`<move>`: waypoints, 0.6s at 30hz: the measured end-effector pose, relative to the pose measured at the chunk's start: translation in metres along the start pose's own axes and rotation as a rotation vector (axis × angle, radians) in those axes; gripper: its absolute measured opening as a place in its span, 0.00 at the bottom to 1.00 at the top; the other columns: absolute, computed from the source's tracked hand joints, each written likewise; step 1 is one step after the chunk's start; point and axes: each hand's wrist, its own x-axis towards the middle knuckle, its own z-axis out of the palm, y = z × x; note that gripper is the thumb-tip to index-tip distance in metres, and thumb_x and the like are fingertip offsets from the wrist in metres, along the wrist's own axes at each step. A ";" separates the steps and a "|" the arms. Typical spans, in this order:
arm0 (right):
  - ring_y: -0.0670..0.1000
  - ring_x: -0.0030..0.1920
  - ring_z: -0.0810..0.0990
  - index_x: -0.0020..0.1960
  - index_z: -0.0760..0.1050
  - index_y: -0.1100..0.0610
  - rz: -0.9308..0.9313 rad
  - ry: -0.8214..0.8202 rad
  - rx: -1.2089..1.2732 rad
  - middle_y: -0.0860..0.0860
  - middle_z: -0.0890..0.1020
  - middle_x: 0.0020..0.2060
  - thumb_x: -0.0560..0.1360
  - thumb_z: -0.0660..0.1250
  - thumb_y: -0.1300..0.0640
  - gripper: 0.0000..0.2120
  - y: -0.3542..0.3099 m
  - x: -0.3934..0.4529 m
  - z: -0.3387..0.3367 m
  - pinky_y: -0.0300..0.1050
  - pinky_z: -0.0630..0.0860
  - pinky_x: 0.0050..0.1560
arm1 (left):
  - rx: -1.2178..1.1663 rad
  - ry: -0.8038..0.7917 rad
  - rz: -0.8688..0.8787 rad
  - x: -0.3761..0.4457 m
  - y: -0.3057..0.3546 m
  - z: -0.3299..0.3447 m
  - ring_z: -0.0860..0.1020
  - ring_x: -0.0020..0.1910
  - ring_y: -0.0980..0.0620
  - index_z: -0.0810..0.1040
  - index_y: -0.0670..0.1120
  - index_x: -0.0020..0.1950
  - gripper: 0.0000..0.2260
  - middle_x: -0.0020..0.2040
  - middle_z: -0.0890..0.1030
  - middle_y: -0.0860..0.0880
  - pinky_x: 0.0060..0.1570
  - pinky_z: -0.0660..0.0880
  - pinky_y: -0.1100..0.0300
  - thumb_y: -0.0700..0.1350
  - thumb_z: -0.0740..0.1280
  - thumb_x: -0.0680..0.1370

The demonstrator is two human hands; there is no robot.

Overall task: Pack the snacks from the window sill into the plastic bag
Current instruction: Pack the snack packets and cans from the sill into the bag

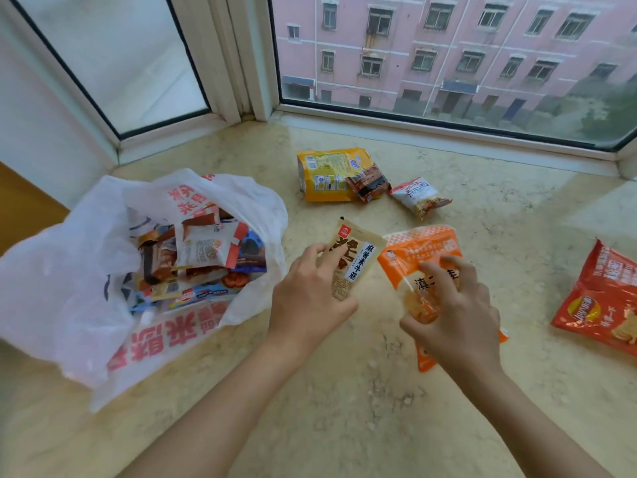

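A beige snack pouch (355, 262) is being pinched by the left hand (310, 298), fingers curled round its lower edge, just right of the plastic bag (69, 270). An orange snack packet (418, 251) is being gripped by the right hand (455, 315), fingers curled over its clear lower part. The bag is lying open on the window sill (344, 408), already holding many snacks. Farther back, a yellow packet (327, 174), a small brown packet (368, 182) resting on it and a white packet (418, 196) are lying. A red chip bag (599, 301) is lying at far right.
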 end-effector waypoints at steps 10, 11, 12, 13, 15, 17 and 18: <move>0.59 0.58 0.72 0.64 0.70 0.45 -0.182 0.101 0.122 0.48 0.66 0.67 0.58 0.75 0.49 0.35 -0.103 -0.001 -0.041 0.60 0.75 0.46 | -0.057 0.218 -0.030 -0.035 -0.052 -0.113 0.77 0.54 0.57 0.73 0.57 0.68 0.29 0.63 0.73 0.58 0.46 0.77 0.60 0.60 0.67 0.66; 0.59 0.57 0.73 0.63 0.71 0.45 -0.203 0.098 0.120 0.48 0.67 0.67 0.58 0.74 0.48 0.34 -0.116 -0.001 -0.039 0.59 0.75 0.46 | -0.050 0.222 -0.061 -0.042 -0.066 -0.121 0.76 0.54 0.58 0.74 0.58 0.67 0.29 0.63 0.73 0.59 0.45 0.76 0.62 0.61 0.66 0.66; 0.59 0.56 0.73 0.63 0.71 0.45 -0.220 0.094 0.120 0.48 0.67 0.66 0.57 0.73 0.47 0.34 -0.129 -0.002 -0.036 0.58 0.75 0.45 | -0.047 0.219 -0.106 -0.048 -0.081 -0.127 0.76 0.54 0.58 0.74 0.58 0.67 0.29 0.62 0.72 0.60 0.44 0.74 0.63 0.61 0.66 0.65; 0.59 0.56 0.73 0.63 0.71 0.45 -0.234 0.092 0.128 0.48 0.67 0.66 0.57 0.71 0.47 0.34 -0.142 -0.003 -0.034 0.57 0.75 0.44 | -0.045 0.208 -0.158 -0.054 -0.097 -0.133 0.75 0.55 0.58 0.74 0.59 0.67 0.29 0.62 0.72 0.61 0.44 0.74 0.63 0.60 0.68 0.65; 0.58 0.55 0.74 0.62 0.72 0.45 -0.264 0.098 0.157 0.47 0.67 0.66 0.57 0.69 0.45 0.33 -0.167 -0.006 -0.029 0.55 0.75 0.43 | -0.043 0.169 -0.255 -0.062 -0.125 -0.142 0.75 0.56 0.59 0.73 0.59 0.67 0.28 0.63 0.71 0.62 0.46 0.76 0.61 0.57 0.71 0.67; 0.57 0.55 0.74 0.63 0.72 0.45 -0.310 0.091 0.180 0.47 0.67 0.66 0.58 0.69 0.44 0.33 -0.195 -0.009 -0.023 0.54 0.76 0.43 | -0.035 0.145 -0.321 -0.066 -0.148 -0.146 0.75 0.55 0.59 0.73 0.59 0.68 0.28 0.62 0.71 0.61 0.45 0.75 0.61 0.56 0.72 0.68; 0.56 0.56 0.74 0.63 0.71 0.45 -0.336 0.076 0.194 0.47 0.67 0.66 0.58 0.69 0.44 0.32 -0.209 -0.011 -0.018 0.54 0.76 0.44 | -0.029 0.141 -0.346 -0.065 -0.158 -0.146 0.75 0.54 0.58 0.72 0.59 0.68 0.27 0.62 0.72 0.60 0.44 0.75 0.61 0.57 0.72 0.69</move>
